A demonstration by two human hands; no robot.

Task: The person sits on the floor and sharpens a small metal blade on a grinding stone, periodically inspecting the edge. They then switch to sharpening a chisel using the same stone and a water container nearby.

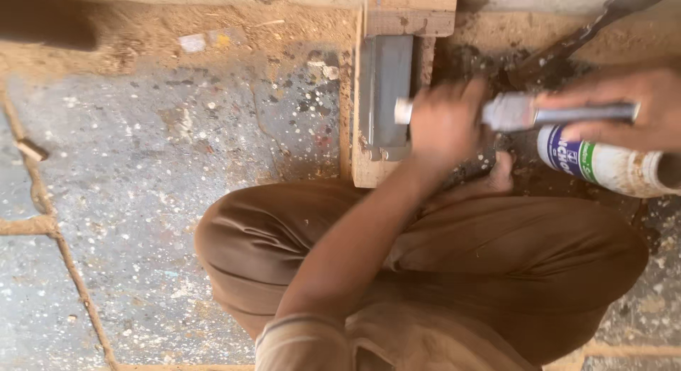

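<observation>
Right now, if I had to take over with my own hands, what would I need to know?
Left hand: blurred in motion, closed around something small and pale at the end of a grey tube-shaped thing; what it grips is unclear.
Right hand: fingers laid along the same grey thing, holding it level.
White plastic bottle: lying on its side just under the right hand.
Wooden frame with a grey panel: flat on the paint-speckled floor, left of the hands.
Done or left: cannot tell from this view.
</observation>
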